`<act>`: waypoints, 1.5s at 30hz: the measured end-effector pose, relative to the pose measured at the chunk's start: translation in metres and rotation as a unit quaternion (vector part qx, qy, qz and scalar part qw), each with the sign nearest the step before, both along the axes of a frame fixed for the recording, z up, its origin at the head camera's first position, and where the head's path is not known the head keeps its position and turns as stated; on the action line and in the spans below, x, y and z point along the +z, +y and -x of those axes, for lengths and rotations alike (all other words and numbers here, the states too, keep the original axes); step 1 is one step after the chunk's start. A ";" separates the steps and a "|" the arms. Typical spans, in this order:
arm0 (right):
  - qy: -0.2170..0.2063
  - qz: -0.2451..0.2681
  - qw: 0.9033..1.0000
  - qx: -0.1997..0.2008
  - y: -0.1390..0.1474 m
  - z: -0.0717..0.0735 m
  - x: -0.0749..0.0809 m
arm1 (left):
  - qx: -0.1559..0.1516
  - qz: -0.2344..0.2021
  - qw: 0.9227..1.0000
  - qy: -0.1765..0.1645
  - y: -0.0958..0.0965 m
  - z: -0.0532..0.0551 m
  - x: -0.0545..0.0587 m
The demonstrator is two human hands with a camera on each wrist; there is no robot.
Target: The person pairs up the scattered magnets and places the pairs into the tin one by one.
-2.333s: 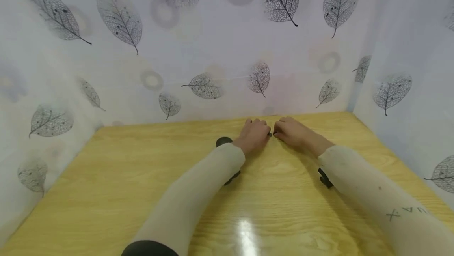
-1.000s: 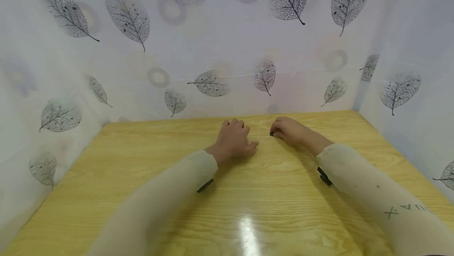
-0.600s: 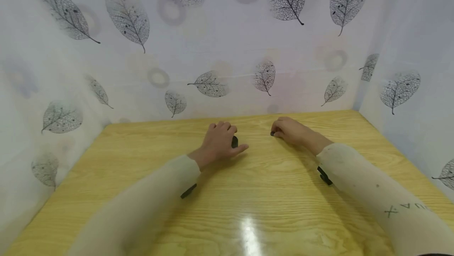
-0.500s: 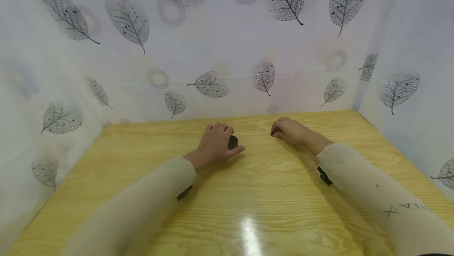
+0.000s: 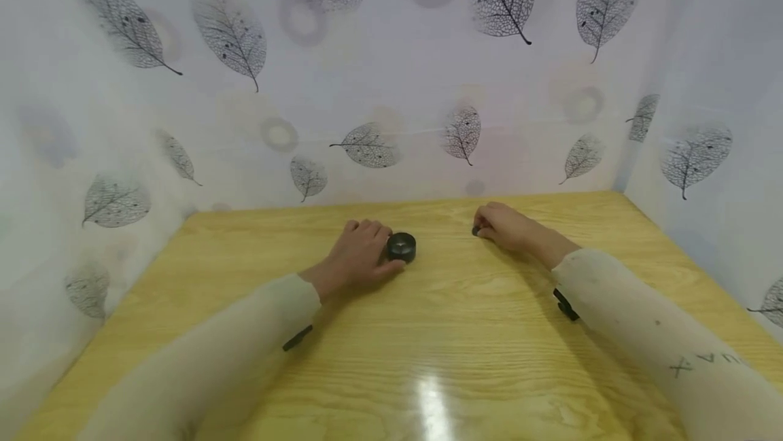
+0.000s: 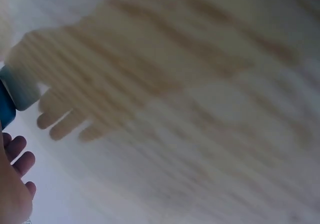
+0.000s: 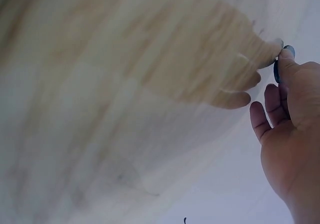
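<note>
A short black round object point(image 5: 402, 248) with a raised rim and a recessed, shiny top stands on the wood-look table in the head view. My left hand point(image 5: 357, 254) is at its left side, thumb in front and fingers behind. Whether the hand touches it cannot be made out. In the left wrist view, a dark blue edge of an object point(image 6: 6, 104) shows beside my loosely bent fingers. To the right, my right hand point(image 5: 504, 227) pinches a small dark disc point(image 5: 475, 230) close to the table. The right wrist view shows the disc's edge between thumb and index finger.
The yellow wood-look table point(image 5: 440, 319) reflects a bright light near its front. White curtains with a leaf print point(image 5: 367, 87) enclose the back and both sides. A black strap piece point(image 5: 565, 305) sits under the right forearm.
My left hand has come away from the right hand and moved left, uncovering the black round object, which has stayed in place. The right hand keeps the small disc almost where it was.
</note>
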State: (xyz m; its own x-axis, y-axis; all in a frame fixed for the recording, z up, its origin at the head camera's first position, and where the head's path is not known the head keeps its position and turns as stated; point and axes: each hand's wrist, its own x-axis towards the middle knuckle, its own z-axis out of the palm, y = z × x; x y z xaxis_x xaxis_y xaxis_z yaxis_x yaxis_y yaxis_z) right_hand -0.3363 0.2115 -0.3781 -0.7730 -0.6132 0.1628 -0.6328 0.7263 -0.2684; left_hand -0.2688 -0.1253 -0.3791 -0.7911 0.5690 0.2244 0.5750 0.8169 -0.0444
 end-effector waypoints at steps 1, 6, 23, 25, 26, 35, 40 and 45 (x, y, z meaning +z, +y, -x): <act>0.002 0.001 1.000 0.002 0.001 0.000 0.000 | -0.001 -0.005 1.000 -0.008 0.000 0.001 -0.001; 0.006 0.006 1.000 0.004 0.002 0.001 -0.001 | 0.004 -0.030 0.998 -0.051 -0.001 0.004 0.001; 0.019 0.026 0.999 -0.009 0.000 -0.003 0.004 | -0.002 -0.029 0.998 -0.051 -0.008 0.011 0.000; 0.018 0.024 1.000 -0.009 0.000 -0.003 0.003 | -0.005 -0.026 0.998 -0.051 -0.008 0.011 0.001; 0.017 0.023 1.000 -0.011 0.000 -0.002 0.003 | -0.007 -0.023 0.998 -0.051 -0.007 0.012 0.001; 0.022 0.016 1.000 -0.015 -0.005 0.003 0.002 | -0.016 -0.007 0.999 -0.033 -0.009 0.014 0.001; 0.030 0.019 0.999 -0.008 -0.008 0.003 0.001 | -0.024 -0.005 0.999 -0.027 -0.009 0.015 0.000; 0.037 0.018 0.999 -0.003 -0.014 0.002 0.002 | -0.029 -0.004 0.999 -0.019 -0.007 0.015 0.000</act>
State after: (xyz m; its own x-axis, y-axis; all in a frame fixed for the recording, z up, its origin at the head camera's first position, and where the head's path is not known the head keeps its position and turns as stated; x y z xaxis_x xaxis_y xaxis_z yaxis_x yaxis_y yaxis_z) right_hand -0.3383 0.1971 -0.3761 -0.7619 -0.6010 0.2415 -0.6472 0.7211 -0.2473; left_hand -0.2840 -0.1328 -0.3795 -0.7654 0.6121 0.1988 0.6221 0.7828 -0.0155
